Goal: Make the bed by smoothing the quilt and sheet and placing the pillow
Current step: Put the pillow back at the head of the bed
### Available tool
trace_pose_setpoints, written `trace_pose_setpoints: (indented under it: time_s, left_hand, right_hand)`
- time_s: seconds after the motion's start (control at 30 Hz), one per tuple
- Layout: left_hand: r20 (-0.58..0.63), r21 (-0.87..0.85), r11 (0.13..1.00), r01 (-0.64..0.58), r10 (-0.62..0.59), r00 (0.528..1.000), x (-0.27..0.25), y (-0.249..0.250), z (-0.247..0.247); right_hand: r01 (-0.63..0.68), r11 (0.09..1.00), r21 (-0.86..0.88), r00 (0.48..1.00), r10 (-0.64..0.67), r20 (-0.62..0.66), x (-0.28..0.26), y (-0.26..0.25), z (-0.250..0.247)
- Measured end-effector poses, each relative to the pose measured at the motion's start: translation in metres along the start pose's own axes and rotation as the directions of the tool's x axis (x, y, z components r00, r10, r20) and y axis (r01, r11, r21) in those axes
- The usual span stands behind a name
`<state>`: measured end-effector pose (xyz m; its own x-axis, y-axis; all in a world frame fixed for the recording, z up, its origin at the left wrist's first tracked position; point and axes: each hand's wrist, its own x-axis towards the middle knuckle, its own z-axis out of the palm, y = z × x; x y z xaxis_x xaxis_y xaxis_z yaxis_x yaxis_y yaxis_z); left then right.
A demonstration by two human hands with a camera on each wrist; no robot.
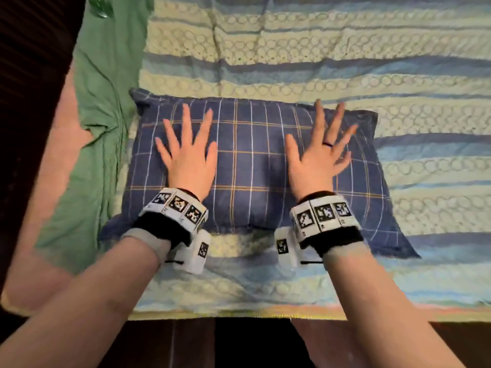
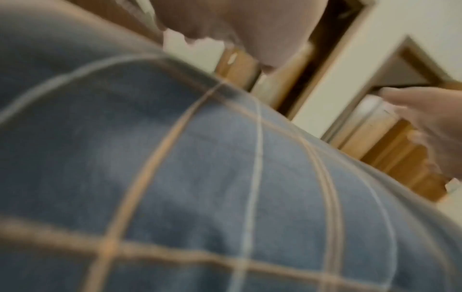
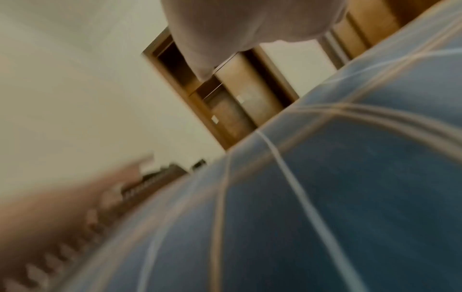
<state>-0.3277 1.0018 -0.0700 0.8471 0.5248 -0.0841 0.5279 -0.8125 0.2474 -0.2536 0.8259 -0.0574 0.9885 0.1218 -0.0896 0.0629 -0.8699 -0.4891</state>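
A dark blue checked pillow [image 1: 249,166] lies flat on the striped blue and cream sheet [image 1: 345,65], near the bed's front edge. My left hand [image 1: 186,152] rests on the pillow's left half with fingers spread and straight. On the right half my right hand [image 1: 318,152] lies the same way, fingers splayed, a dark ring on one finger. A green quilt [image 1: 103,102] is bunched along the bed's left side. In both wrist views the pillow's checked cloth [image 2: 200,187] [image 3: 325,207] fills the frame, blurred, with a palm's heel at the top.
A pinkish mattress edge [image 1: 53,181] shows left of the green quilt. Dark floor lies beyond the bed's left and front edges. The wrist views show pale walls and wooden door frames [image 3: 225,94] behind the pillow.
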Motion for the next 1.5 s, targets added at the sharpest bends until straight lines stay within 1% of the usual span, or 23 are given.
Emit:
trace_pose_setpoints:
  time_s: [0.07,0.13,0.17,0.2,0.27,0.33,0.37,0.4,0.47,0.53,0.6,0.63,0.67,0.7,0.77,0.8,0.83,0.9,1.0,1.07,1.17,1.37,1.5]
  left_hand:
    - [0.156,0.040,0.998,-0.047,0.040,0.987,-0.010,0.003,0.006]
    - [0.430,0.162,0.983,-0.091,0.012,0.903,-0.025,-0.004,0.016]
    - [0.431,0.140,0.989,-0.048,-0.017,0.902,-0.021,-0.005,0.015]
    - [0.375,0.058,0.998,0.031,-0.051,0.926,-0.012,-0.002,0.008]
    - [0.146,-0.148,0.982,0.116,-0.095,0.985,0.003,0.015,-0.016]
    - [-0.010,-0.179,0.984,0.014,-0.016,1.000,0.004,0.035,-0.024]
    - [0.030,-0.122,0.991,-0.062,0.066,0.997,0.002,0.041,-0.022]
    - [0.148,-0.049,0.994,-0.096,0.102,0.984,-0.001,0.041,-0.013]
    - [0.389,0.075,0.992,0.098,-0.119,0.913,-0.002,0.007,0.000]
    - [0.379,0.047,0.889,0.455,-0.437,0.815,0.005,-0.040,-0.004]
    - [0.274,0.015,0.804,0.594,-0.574,0.771,0.005,-0.065,-0.020]
    - [0.207,0.032,0.820,0.572,-0.565,0.799,0.004,-0.064,-0.026]
    - [0.126,0.045,0.872,0.487,-0.489,0.863,0.003,-0.051,-0.029]
    - [0.060,0.037,0.932,0.360,-0.362,0.930,0.002,-0.031,-0.030]
    - [0.072,0.058,0.998,0.025,-0.029,0.997,-0.002,0.013,-0.021]
    - [0.153,0.087,0.991,-0.100,0.086,0.984,-0.006,0.028,-0.010]
    - [0.264,0.112,0.984,-0.135,0.102,0.959,-0.009,0.034,0.002]
    - [0.396,0.152,0.983,0.101,-0.154,0.905,-0.005,0.012,0.011]
    - [0.302,0.052,0.845,0.532,-0.521,0.798,-0.002,-0.048,0.002]
    - [0.267,-0.009,0.780,0.626,-0.601,0.753,-0.007,-0.076,-0.005]
    - [0.251,-0.090,0.779,0.621,-0.585,0.771,-0.015,-0.086,-0.005]
    - [0.232,-0.325,0.677,0.661,-0.620,0.749,-0.010,-0.080,-0.003]
    - [0.244,-0.448,0.616,0.648,-0.613,0.752,-0.001,-0.083,-0.001]
  right_hand:
    - [-0.020,0.974,-0.225,0.939,0.096,0.331,-0.022,0.010,0.014]
    - [-0.038,0.945,-0.326,0.783,0.231,0.578,-0.020,0.024,0.014]
    - [-0.073,0.961,-0.266,0.806,0.214,0.552,-0.007,0.019,0.004]
    - [-0.106,0.982,-0.157,0.880,0.166,0.446,0.007,0.010,-0.010]
    - [-0.079,0.992,0.096,0.989,0.066,0.134,0.026,-0.013,-0.036]
    - [0.109,0.982,0.154,0.992,-0.097,-0.083,0.025,-0.027,-0.036]
    - [0.195,0.979,0.067,0.981,-0.193,-0.036,0.018,-0.025,-0.026]
    - [0.264,0.963,-0.054,0.958,-0.256,0.126,0.009,-0.013,-0.012]
    - [0.306,0.914,-0.268,0.881,-0.165,0.443,-0.003,0.030,0.012]
    - [0.135,0.950,-0.282,0.936,-0.028,0.351,-0.001,0.060,0.014]
    - [-0.187,0.965,-0.181,0.966,0.215,0.147,0.004,0.056,0.005]
    - [-0.220,0.967,-0.130,0.969,0.233,0.089,0.006,0.043,0.001]
    - [-0.111,0.989,-0.100,0.993,0.115,0.033,0.005,0.029,-0.002]
    - [0.123,0.987,-0.099,0.992,-0.124,-0.002,0.004,0.018,-0.002]
    - [0.558,0.813,-0.166,0.830,-0.539,0.147,0.000,0.006,0.006]
    - [0.622,0.755,-0.207,0.779,-0.570,0.261,-0.001,0.012,0.011]
    - [0.565,0.790,-0.238,0.809,-0.474,0.347,-0.001,0.025,0.013]
    - [0.225,0.928,-0.298,0.924,-0.106,0.368,0.009,0.053,0.010]
    - [-0.125,0.964,-0.236,0.973,0.165,0.161,0.027,0.074,-0.015]
    - [-0.305,0.946,-0.111,0.948,0.312,0.058,0.036,0.081,-0.029]
    - [-0.480,0.877,0.010,0.870,0.475,0.135,0.038,0.092,-0.033]
    - [-0.528,0.849,-0.028,0.815,0.516,0.264,0.042,0.095,-0.030]
    - [-0.628,0.778,-0.022,0.735,0.603,0.311,0.043,0.110,-0.024]
